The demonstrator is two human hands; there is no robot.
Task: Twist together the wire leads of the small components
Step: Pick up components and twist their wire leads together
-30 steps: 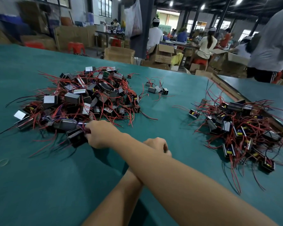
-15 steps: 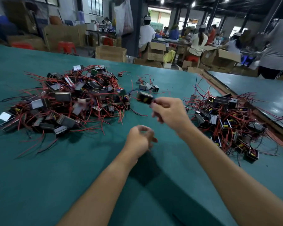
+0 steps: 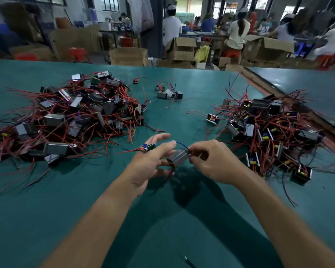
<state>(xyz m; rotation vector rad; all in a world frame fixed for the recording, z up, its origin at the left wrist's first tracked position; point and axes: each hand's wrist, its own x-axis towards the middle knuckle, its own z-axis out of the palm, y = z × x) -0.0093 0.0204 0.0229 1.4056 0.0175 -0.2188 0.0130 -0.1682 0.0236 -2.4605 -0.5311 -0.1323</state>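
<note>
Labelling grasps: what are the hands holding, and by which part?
The right hand pinches the leads of the component at its right end; the left hand touches its body with straight fingers.

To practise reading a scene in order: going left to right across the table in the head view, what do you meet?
large pile of red-wired components → left hand → metal-cased component → right hand → second pile of components
</note>
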